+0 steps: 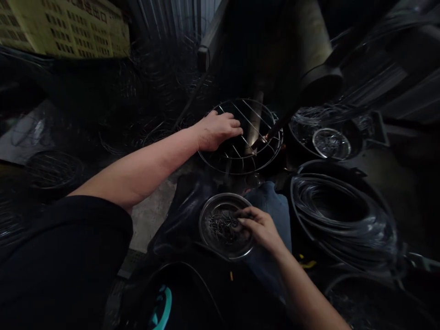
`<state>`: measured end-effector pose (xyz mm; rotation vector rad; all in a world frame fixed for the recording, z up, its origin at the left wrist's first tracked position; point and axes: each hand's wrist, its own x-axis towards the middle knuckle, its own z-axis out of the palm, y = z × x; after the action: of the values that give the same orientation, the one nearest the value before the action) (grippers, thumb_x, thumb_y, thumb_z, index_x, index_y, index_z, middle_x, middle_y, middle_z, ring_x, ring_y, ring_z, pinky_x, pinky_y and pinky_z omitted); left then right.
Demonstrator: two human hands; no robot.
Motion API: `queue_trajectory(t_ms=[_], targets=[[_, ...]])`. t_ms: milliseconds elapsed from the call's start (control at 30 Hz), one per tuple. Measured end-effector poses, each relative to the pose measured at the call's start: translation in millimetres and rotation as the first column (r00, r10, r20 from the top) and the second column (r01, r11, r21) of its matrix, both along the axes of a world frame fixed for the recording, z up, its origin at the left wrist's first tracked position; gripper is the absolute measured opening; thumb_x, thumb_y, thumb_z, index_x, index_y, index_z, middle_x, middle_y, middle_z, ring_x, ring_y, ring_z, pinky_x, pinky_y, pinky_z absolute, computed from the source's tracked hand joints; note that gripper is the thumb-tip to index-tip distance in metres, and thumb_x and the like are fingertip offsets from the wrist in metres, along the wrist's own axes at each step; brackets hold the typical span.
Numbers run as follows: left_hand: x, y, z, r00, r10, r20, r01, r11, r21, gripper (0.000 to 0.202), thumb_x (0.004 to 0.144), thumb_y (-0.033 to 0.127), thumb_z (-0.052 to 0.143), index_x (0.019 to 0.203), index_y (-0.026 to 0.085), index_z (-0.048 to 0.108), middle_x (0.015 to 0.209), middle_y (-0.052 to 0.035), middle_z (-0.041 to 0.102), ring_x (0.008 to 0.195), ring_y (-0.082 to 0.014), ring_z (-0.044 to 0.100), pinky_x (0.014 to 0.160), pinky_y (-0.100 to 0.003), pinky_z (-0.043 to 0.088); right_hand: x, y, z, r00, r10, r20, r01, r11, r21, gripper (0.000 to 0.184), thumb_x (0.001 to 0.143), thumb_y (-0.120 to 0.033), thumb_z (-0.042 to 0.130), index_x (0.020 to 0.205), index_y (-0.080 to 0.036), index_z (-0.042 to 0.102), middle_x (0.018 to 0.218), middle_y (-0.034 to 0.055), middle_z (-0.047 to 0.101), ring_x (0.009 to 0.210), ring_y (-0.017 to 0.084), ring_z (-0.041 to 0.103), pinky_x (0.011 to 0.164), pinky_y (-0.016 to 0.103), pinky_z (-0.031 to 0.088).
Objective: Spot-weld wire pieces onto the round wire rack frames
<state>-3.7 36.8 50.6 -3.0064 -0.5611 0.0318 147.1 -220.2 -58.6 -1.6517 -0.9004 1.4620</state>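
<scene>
My left hand reaches forward and grips the near-left rim of a round wire grille, fingers curled over its wires. A dark rod-like machine arm comes down onto the grille from the right. My right hand is lower, fingers pinched together inside a shallow metal dish that holds several small dark wire pieces. What the fingertips hold is too small to make out. The dish rests on my lap over dark cloth.
Large coils of wire lie to the right, with another small dish behind them. Stacked wire rings sit at the left, tangled wire at the back, and a grey cylinder hangs overhead.
</scene>
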Motion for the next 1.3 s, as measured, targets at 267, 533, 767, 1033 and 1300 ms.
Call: queue_trajectory(t_ms=[267, 533, 767, 1033, 1300], targets=[[4.1, 4.9, 4.1, 0.998, -0.034, 0.048, 0.034, 0.999, 0.017, 0.060, 0.073, 0.011, 0.056, 0.131, 0.029, 0.054, 0.121, -0.0061, 0.062, 0.118, -0.0265, 0.046, 0.088, -0.039, 0.036, 72.1, -11.3, 6.9, 0.858, -0.512, 0.042, 0.493, 0.844, 0.211, 0.043, 0.055, -0.036, 0.086, 0.086, -0.017, 0.064, 0.058, -0.0005, 0.067, 0.046, 0.014, 0.064, 0.041, 0.020, 0.046], [0.9, 3.4, 6.2, 0.999, -0.036, 0.024, 0.035, 0.998, 0.059, 0.057, 0.073, 0.008, 0.053, 0.128, 0.026, 0.057, 0.122, -0.0059, 0.062, 0.115, -0.0246, 0.049, 0.080, -0.035, 0.037, 69.1, -3.8, 6.4, 0.758, -0.628, -0.175, 0.636, 0.771, -0.010, 0.050, 0.033, -0.028, 0.094, 0.074, -0.012, 0.072, 0.061, 0.0059, 0.070, 0.050, 0.019, 0.067, 0.039, 0.021, 0.045], [5.7, 2.4, 6.5, 0.997, -0.060, 0.048, 0.056, 0.996, 0.069, 0.054, 0.075, 0.006, 0.052, 0.125, 0.024, 0.059, 0.120, -0.0070, 0.063, 0.112, -0.0244, 0.051, 0.080, -0.035, 0.040, 49.8, 77.6, 60.7, 0.894, -0.402, -0.199, 0.448, 0.792, 0.415, 0.028, 0.055, -0.028, 0.085, 0.079, -0.016, 0.076, 0.067, 0.0041, 0.072, 0.056, 0.015, 0.066, 0.048, 0.022, 0.048], [5.7, 12.7, 6.6, 0.972, -0.209, 0.105, 0.202, 0.976, 0.078, 0.050, 0.069, 0.001, 0.055, 0.115, 0.015, 0.063, 0.109, -0.0115, 0.065, 0.100, -0.0238, 0.056, 0.086, -0.036, 0.047, 31.4, 112.1, 55.6, 0.909, -0.408, 0.090, 0.330, 0.833, 0.444, 0.030, 0.065, -0.034, 0.075, 0.087, -0.014, 0.077, 0.059, 0.0024, 0.069, 0.046, 0.013, 0.058, 0.042, 0.023, 0.045], [7.5, 20.0, 2.8, 0.965, -0.223, 0.138, 0.220, 0.975, 0.040, 0.053, 0.065, 0.001, 0.061, 0.116, 0.015, 0.062, 0.112, -0.0129, 0.065, 0.103, -0.0246, 0.056, 0.088, -0.036, 0.049, 24.8, 114.4, 55.8, 0.859, -0.512, -0.007, 0.441, 0.733, 0.518, 0.023, 0.064, -0.032, 0.076, 0.078, -0.014, 0.074, 0.057, 0.0009, 0.067, 0.047, 0.014, 0.061, 0.042, 0.023, 0.049]])
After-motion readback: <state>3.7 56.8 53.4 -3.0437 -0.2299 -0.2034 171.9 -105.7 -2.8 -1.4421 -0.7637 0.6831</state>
